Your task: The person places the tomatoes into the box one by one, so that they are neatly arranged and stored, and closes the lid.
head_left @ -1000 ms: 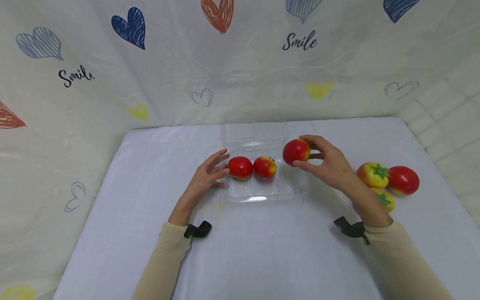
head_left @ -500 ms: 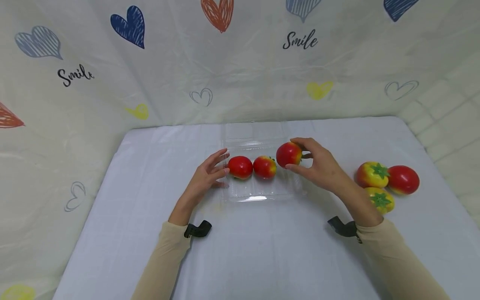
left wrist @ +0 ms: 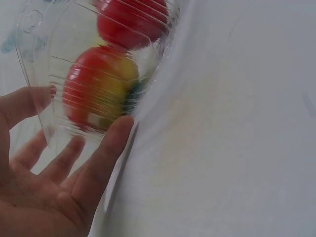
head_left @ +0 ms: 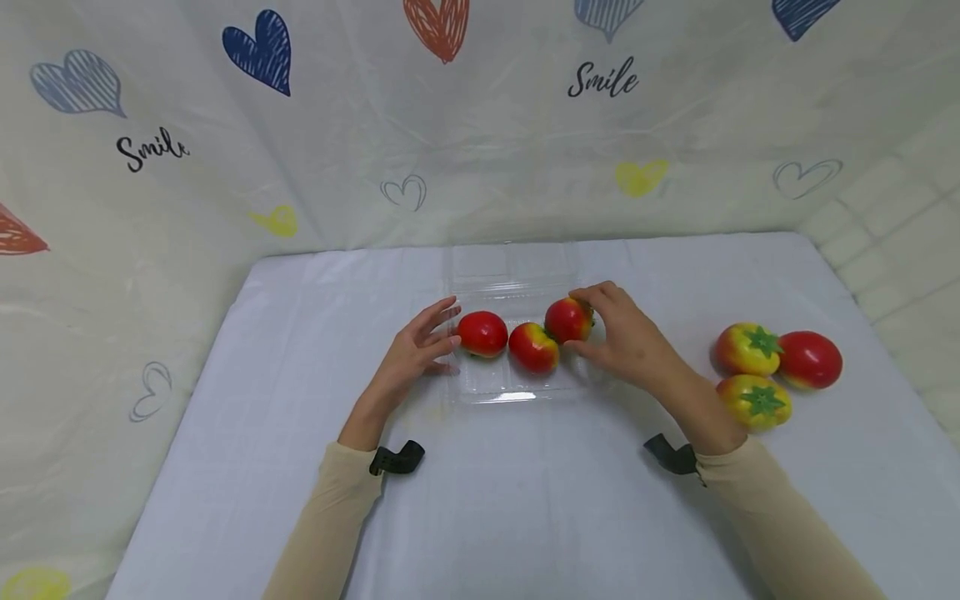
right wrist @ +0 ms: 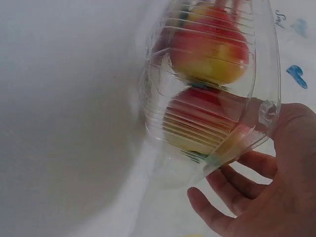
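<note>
A clear plastic clamshell box (head_left: 480,385) lies on the table with its lid folded back. My right hand (head_left: 630,343) holds a red toy tomato (head_left: 567,319) between thumb and fingers, low over the box's right end. Through the ribbed wall in the right wrist view, the thumb lies across that tomato (right wrist: 197,116); some fingers stay outside the box. Two more tomatoes sit inside: a red one (head_left: 482,334) at the left and a red-yellow one (head_left: 533,348) in the middle, against the held one. My left hand (head_left: 408,348) rests spread fingers against the box's left end.
To the right on the white-covered table (head_left: 525,500) lie two yellow-red tomatoes with green star-shaped tops, one upper (head_left: 747,349) and one lower (head_left: 754,402), beside a redder tomato (head_left: 811,360). A heart-printed cloth (head_left: 510,125) hangs behind the table's back edge.
My right hand has moved left and down with its tomato into the box's right end. The middle tomato has shifted slightly toward me and turned. My left hand has stayed in place.
</note>
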Demonstrator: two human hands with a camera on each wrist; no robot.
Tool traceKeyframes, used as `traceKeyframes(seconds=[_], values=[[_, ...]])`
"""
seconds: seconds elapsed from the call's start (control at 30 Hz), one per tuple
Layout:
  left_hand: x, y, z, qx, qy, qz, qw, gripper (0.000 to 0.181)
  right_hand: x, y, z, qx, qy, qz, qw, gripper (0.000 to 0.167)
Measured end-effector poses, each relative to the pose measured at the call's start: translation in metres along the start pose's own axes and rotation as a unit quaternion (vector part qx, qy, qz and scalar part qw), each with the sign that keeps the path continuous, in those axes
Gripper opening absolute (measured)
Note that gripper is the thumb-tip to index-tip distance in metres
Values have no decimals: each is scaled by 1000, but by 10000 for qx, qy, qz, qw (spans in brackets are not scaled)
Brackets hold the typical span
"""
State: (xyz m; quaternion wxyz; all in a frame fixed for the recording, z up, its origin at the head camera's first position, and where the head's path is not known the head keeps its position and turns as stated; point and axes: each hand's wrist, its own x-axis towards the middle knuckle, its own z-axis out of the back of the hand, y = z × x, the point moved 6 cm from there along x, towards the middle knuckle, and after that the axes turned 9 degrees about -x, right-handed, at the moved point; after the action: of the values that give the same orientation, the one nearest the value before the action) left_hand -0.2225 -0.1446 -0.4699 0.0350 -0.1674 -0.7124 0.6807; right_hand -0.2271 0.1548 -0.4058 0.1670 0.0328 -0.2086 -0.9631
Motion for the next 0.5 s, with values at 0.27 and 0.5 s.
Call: traceKeyframes(seconds=[0.27,0.5], values=[[0,-1,-1,3,-1,-33,10000,70,0,-3,-5,-355,-53,-11,9994,74],[-1,-1,-1,-22,-1,-37,10000,69,-2,-3,-2,-226,-115,72,9997,69]])
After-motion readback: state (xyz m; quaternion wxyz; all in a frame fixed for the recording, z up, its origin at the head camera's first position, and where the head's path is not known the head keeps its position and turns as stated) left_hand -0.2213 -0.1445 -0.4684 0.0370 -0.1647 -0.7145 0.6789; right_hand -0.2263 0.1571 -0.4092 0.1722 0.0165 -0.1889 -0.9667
